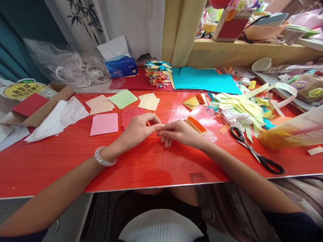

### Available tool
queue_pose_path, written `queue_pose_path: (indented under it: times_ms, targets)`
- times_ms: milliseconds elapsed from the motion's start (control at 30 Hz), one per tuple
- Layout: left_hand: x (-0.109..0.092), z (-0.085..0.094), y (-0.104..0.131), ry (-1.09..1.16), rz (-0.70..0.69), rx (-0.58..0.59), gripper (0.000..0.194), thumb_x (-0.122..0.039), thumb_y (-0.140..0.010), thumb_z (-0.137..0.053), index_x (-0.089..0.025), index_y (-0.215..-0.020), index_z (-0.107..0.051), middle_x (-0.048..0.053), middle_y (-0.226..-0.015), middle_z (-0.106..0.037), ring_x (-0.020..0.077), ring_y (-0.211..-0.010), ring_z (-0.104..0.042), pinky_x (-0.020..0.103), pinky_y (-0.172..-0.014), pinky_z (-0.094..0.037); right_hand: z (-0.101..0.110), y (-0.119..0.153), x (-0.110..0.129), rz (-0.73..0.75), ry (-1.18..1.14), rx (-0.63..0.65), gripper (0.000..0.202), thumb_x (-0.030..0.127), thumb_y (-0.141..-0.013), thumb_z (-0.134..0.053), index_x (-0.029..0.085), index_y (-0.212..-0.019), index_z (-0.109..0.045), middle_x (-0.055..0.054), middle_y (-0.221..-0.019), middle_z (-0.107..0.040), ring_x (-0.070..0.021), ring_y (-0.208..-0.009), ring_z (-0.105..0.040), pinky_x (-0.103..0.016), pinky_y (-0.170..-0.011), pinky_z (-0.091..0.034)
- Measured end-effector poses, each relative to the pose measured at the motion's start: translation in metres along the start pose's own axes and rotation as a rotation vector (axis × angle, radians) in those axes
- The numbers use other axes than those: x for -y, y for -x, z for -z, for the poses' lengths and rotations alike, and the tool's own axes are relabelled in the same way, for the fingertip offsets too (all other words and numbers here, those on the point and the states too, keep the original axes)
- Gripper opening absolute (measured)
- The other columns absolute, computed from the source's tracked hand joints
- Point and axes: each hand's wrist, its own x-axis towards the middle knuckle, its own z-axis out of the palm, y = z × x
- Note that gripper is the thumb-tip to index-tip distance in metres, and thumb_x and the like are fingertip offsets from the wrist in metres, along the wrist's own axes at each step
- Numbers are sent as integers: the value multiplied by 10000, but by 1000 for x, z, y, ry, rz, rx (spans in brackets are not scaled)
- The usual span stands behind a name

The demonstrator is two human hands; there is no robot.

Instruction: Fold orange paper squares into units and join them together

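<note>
Over the middle of the red table [151, 164], my left hand [141, 129] and my right hand [183, 132] meet at the fingertips. Both are closed in a pinch, and whatever lies between the fingers is too small or hidden to name. Just behind my left hand is a stack of red paper squares [128, 115], partly covered by it. Pink squares [104, 124], peach squares [99, 105], green squares [123, 98] and pale yellow squares [148, 102] lie around it. Close to my right hand rest a folded orange paper piece [196, 124] and a folded yellow piece [191, 102].
Black-handled scissors [248, 148] lie to the right, beside a heap of paper strips [239, 106] and a tall wrapped container [292, 131]. At the back are blue sheets [204, 79], a colourful paper bundle [158, 74] and a tissue pack [121, 67]. A cardboard tray [50, 104] stands left.
</note>
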Motion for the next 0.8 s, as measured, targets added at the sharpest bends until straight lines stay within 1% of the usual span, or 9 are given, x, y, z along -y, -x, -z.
queue_pose_path:
  times_ms: [100,167,267,333,400,467,500,600,800]
  targets:
    - [-1,0,0,-18,24,14,209,-337,-807,-610,-166,-688,-625,-14,-690,-634,108,-656,-527,249,-622,-374,3,-1,-1,4,17,73,241,288,-877,-547,92,-778,-647,-51,-674,-680,-107,-530,-645,-228,-535,-522]
    - [-2,0,0,-4,65,33,261,-333,-815,-592,-158,-621,-604,-17,-625,-599,102,-618,-510,247,-600,-369,6,-2,-2,20,18,171,262,309,-870,-563,102,-727,-634,-40,-649,-667,-97,-528,-630,-222,-541,-509]
    - [-2,4,-2,79,123,119,339,-383,-838,-550,-155,-595,-609,-11,-596,-577,99,-592,-504,240,-580,-379,12,-3,-6,30,-15,327,271,342,-866,-572,98,-777,-648,-27,-643,-653,-86,-528,-606,-220,-551,-500]
    - [-1,9,-5,139,123,204,314,-401,-838,-549,-161,-666,-656,-3,-633,-603,102,-611,-521,234,-587,-397,15,-5,-9,25,-53,384,289,369,-862,-575,94,-834,-659,-30,-674,-658,-83,-533,-600,-218,-552,-498]
    - [1,13,-7,179,103,290,246,-377,-828,-571,-175,-751,-689,4,-687,-636,107,-644,-543,229,-605,-417,19,-6,-12,21,-76,407,295,377,-860,-578,96,-858,-665,-29,-688,-659,-78,-534,-596,-210,-550,-495]
    - [2,16,-8,209,85,355,190,-339,-813,-596,-182,-781,-699,9,-729,-657,110,-673,-560,228,-627,-434,20,-6,-14,17,-82,419,277,361,-862,-580,98,-863,-668,-23,-686,-656,-76,-535,-596,-205,-551,-495]
    - [2,17,-8,221,81,369,174,-324,-805,-606,-181,-778,-701,13,-741,-662,112,-682,-565,229,-635,-441,21,-7,-14,16,-83,424,267,350,-863,-581,98,-863,-668,-21,-683,-653,-77,-537,-599,-204,-549,-496]
    - [0,15,-7,232,86,365,166,-308,-786,-624,-167,-747,-702,26,-732,-669,119,-671,-568,244,-637,-454,21,-7,-14,13,-88,434,249,327,-863,-582,93,-868,-669,-22,-688,-650,-84,-552,-614,-203,-547,-497]
    - [4,10,-6,227,108,305,181,-337,-771,-639,-175,-758,-717,32,-748,-691,135,-692,-595,256,-642,-468,22,-8,-14,28,-83,446,246,310,-871,-571,86,-875,-670,-20,-687,-643,-71,-518,-585,-203,-535,-492]
